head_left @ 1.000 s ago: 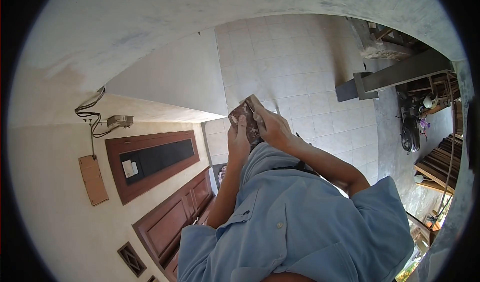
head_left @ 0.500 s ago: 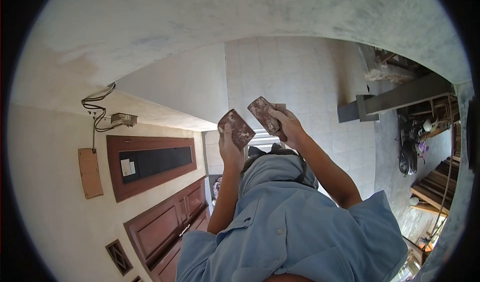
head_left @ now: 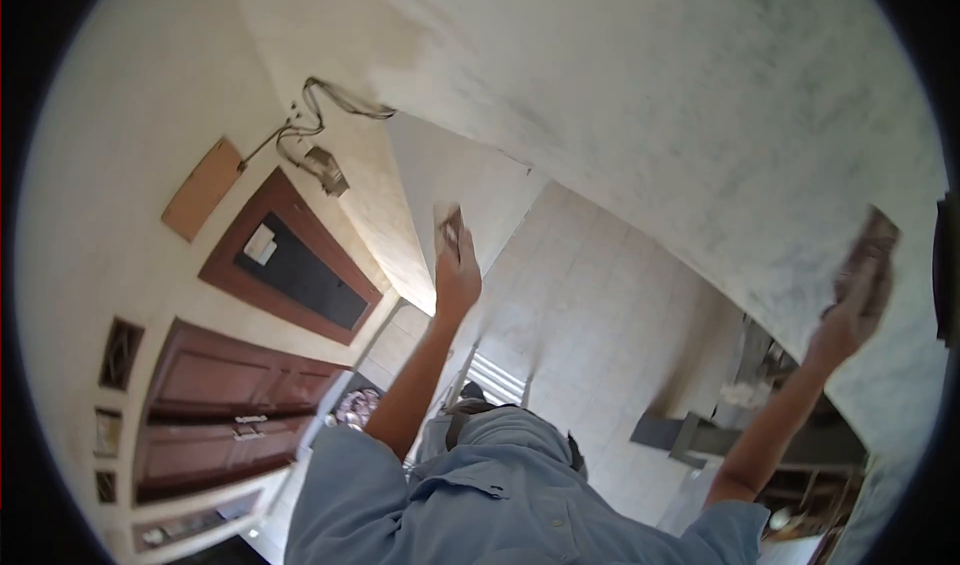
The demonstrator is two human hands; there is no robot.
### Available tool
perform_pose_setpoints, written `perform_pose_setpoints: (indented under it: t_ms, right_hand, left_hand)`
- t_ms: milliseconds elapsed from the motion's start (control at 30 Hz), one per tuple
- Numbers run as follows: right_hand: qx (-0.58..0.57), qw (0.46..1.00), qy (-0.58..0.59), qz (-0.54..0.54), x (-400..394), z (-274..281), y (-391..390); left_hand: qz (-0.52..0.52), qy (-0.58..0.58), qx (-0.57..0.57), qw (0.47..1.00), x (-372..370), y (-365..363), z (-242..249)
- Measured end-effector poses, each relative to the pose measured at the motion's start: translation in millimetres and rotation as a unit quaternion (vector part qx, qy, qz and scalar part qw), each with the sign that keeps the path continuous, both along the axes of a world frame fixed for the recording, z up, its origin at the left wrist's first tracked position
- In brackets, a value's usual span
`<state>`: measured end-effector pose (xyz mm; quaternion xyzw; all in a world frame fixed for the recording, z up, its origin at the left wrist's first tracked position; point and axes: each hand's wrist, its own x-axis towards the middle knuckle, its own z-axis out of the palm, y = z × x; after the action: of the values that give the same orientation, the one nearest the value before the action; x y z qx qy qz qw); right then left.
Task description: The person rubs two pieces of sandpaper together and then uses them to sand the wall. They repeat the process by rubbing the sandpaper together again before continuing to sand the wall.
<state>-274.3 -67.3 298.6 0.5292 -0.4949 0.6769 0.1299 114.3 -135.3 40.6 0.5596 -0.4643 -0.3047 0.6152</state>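
Note:
My left hand (head_left: 458,277) is raised near the middle, fingers closed round a dusty brown piece of sandpaper (head_left: 449,225), seen nearly edge-on. At the far right my right hand (head_left: 848,317), smeared by motion, grips a second brown sandpaper piece (head_left: 874,237). That piece overlaps the patchy whitish plastered wall (head_left: 640,95) in this view. Both arms are stretched apart, the right one farther out.
Below me are white ladder rungs (head_left: 495,377) above the pale tiled floor (head_left: 590,265). Loose cables (head_left: 320,105) and a metal box (head_left: 326,170) hang from the left wall, near a brown door (head_left: 230,405). A dark beam (head_left: 740,435) stands at lower right.
My hands have gone from close together before my body to wide apart, the right one out to the wall. The view has tilted. Both sandpaper pieces are still held.

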Motion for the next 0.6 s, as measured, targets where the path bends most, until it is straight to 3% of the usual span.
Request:
perform_pose_setpoints:
  t_ms: [100, 133, 167, 267, 300, 400, 600]
  right_hand:
    - [-0.110, 0.973, 0.112, -0.171, -16, 68, -15]
    - [-0.150, 0.967, 0.112, -0.172, -23, 85, -27]
    - [-0.171, 0.953, 0.209, -0.140, -24, 109, -34]
    - [-0.174, 0.880, 0.396, -0.195, -33, 155, -59]
    - [-0.170, 0.868, 0.409, -0.224, -34, 163, -68]
    - [-0.166, 0.864, 0.384, -0.281, -30, 169, -98]
    - [-0.158, 0.863, 0.341, -0.338, -20, 154, -123]
  left_hand:
    - [0.069, -0.102, -0.116, 0.986, 20, -42, 36]
    - [0.105, -0.153, -0.116, 0.976, 25, -57, 42]
    - [0.138, -0.203, -0.114, 0.963, 30, -71, 49]
    - [0.244, -0.373, -0.132, 0.885, 43, -103, 75]
    - [0.279, -0.431, -0.138, 0.847, 49, -112, 84]
    - [0.333, -0.485, -0.109, 0.801, 73, -158, 100]
    - [0.362, -0.473, -0.012, 0.803, 94, -223, 105]
